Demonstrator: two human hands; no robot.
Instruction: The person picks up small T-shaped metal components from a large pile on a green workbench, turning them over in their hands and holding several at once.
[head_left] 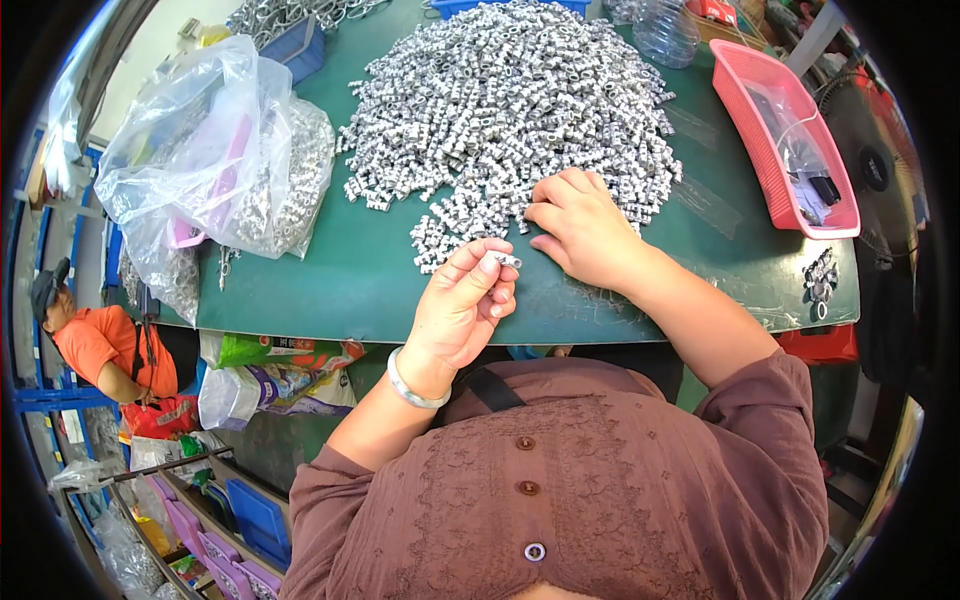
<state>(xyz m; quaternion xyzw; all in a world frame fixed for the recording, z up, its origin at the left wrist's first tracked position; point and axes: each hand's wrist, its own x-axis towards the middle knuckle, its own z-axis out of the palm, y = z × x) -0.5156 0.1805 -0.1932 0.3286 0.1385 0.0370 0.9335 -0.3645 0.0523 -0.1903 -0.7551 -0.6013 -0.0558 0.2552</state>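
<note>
2 bare hands work at 1 green table [590, 318]. The left hand [462, 305], with 1 pale bangle [418, 383] on its wrist, pinches 1 silver metal fitting [509, 261] between thumb and fingers, just above the table's near edge; whether its curled fingers hide more, I cannot tell. The right hand [588, 228] rests with bent fingers at the near side of 1 large heap of matching fittings [510, 95], too many to count; I cannot tell whether it grips any.

Left of the heap sits 1 clear plastic bag [180, 140] over more metal pieces. 2 blue bins show at the far side, 1 at upper left [298, 52] and 1 beyond the heap. To the right lie 1 pink basket [743, 125] and 1 small cluster of dark metal pieces [820, 280]. 1 other person [110, 345], in orange, is at far left.
</note>
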